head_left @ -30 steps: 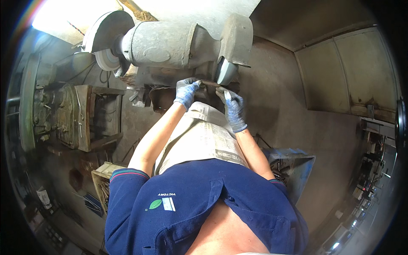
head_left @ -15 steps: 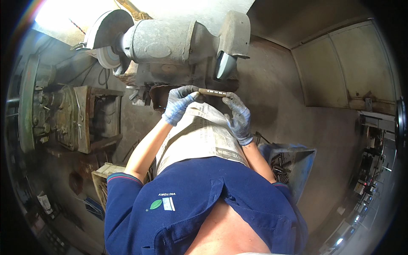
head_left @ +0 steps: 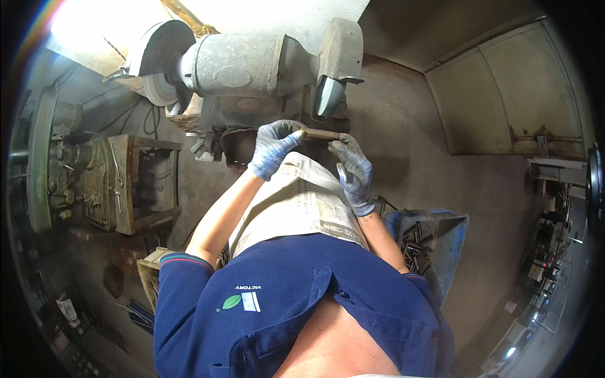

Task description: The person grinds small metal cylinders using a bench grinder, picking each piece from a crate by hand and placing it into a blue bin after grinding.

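Observation:
A short, narrow brownish metal bar [head_left: 323,134] lies level between my gloved hands, just in front of a bench grinder [head_left: 236,66]. My left hand [head_left: 275,150] pinches its left end between thumb and fingers. At the other end, the fingers of my right hand [head_left: 354,169] are closed on the bar. Both gloves are grey and blue. The bar is below and slightly left of the grinder's right wheel [head_left: 331,96], apart from it. Newspaper [head_left: 309,195] covers my lap beneath the hands.
The grinder's left wheel [head_left: 160,89] sits under a round guard. By my right arm stands a blue bin [head_left: 452,252] with several metal pieces; another box [head_left: 146,268] is by my left elbow. A green machine [head_left: 85,176] stands left, a metal panel [head_left: 523,88] right.
The bar has turned in my fingers: the row of bright slots on its face no longer shows, and a plain brownish side does. It sits slightly higher and further right.

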Demonstrator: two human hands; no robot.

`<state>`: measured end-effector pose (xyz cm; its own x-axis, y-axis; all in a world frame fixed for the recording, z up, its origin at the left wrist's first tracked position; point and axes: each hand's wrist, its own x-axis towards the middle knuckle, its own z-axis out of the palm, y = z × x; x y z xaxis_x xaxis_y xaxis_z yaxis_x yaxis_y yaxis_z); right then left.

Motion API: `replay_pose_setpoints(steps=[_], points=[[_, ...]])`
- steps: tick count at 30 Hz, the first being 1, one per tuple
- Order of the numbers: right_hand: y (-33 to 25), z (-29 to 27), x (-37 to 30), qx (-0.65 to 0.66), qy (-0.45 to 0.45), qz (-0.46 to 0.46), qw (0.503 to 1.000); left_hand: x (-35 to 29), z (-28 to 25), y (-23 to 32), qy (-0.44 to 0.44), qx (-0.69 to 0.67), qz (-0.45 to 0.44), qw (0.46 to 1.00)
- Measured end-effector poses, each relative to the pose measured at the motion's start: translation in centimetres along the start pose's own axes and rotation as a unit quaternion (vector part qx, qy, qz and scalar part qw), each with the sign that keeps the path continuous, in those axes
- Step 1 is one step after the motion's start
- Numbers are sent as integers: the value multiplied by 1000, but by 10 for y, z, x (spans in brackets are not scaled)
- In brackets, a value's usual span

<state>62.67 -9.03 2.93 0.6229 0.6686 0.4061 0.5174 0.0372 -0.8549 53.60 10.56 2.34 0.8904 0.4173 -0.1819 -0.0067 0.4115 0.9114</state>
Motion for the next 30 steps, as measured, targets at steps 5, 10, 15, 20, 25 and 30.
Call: replay_pose_setpoints(steps=[5, 10, 15, 20, 25, 30], points=[[14, -2, 2, -110, 2, -32, 993, 12, -3, -19, 10, 67, 15, 998], [52, 1, 4, -52, 28, 9, 998, 30, 5, -33, 38, -18, -55, 998], [75, -6, 5, 83, 50, 131, 987, 49, 23, -60, 86, -89, -51, 991], [87, -5, 4, 120, 73, 118, 983, 59, 25, -65, 101, -100, -44, 989], [92, 19, 10, 145, 66, 130, 979, 57, 6, -59, 133, -60, -70, 987], [83, 41, 21, 213, 102, 153, 960, 55, -10, -51, 152, -75, -60, 984]])
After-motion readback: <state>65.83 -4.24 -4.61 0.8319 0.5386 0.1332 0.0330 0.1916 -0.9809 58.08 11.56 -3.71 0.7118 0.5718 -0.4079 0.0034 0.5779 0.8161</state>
